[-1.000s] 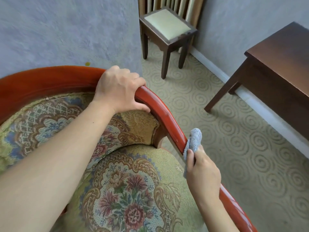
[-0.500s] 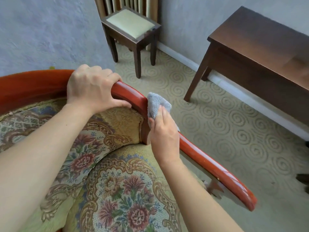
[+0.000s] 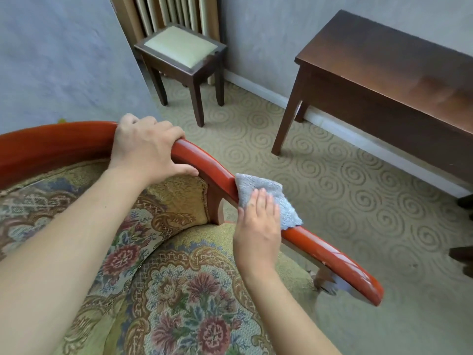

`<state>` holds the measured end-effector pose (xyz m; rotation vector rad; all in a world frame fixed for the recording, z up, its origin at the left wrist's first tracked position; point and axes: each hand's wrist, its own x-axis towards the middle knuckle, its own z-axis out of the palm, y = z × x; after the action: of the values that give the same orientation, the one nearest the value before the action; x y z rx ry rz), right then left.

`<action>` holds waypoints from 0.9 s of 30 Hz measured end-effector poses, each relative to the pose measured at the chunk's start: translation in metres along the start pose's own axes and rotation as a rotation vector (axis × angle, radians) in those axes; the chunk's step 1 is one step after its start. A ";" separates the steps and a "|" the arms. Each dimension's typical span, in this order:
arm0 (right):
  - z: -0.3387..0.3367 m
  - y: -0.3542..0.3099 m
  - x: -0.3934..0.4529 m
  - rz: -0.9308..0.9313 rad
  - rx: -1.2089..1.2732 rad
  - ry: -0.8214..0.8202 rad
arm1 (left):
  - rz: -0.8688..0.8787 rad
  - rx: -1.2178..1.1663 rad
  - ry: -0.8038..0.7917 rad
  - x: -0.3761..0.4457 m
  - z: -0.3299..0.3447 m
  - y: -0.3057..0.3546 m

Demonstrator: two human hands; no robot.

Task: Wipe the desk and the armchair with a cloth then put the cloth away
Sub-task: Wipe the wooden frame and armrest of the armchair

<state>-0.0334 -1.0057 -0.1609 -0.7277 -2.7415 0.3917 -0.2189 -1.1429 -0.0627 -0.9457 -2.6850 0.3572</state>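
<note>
Right hand [image 3: 257, 226] flat, pressing grey cloth [image 3: 266, 198] onto armchair [image 3: 332, 254] armrest, left hand [image 3: 146, 147] gripping rail above

Cloth [image 3: 266, 198] on armchair [image 3: 330, 254] armrest; stool [image 3: 181, 51] behind; desk [image 3: 399, 80] right.

One head-worn wide-angle view only. It looks forward and steeply down from above the armchair [image 3: 158, 290] seat, close to both forearms. The red wooden armrest [image 3: 320, 245] crosses the centre; carpet [image 3: 332, 201], stool [image 3: 181, 51] and dark worktop [image 3: 389, 60] fill the far edge.
</note>
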 end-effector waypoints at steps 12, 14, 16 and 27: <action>-0.027 0.065 -0.011 -0.155 -0.098 -0.049 | 0.209 -0.016 -0.063 0.009 0.014 0.037; -0.042 0.091 -0.029 -0.152 -0.160 -0.003 | 0.206 -0.015 -0.061 0.008 0.014 0.036; -0.058 0.116 -0.043 -0.069 -0.167 0.033 | 0.202 -0.019 -0.074 0.009 0.012 0.037; -0.031 0.082 -0.035 0.101 -0.133 0.122 | 0.179 -0.034 -0.068 0.010 0.015 0.038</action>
<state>0.0421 -0.9494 -0.1659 -0.8960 -2.6419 0.1797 -0.2097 -1.1096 -0.0869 -1.2090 -2.6815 0.3872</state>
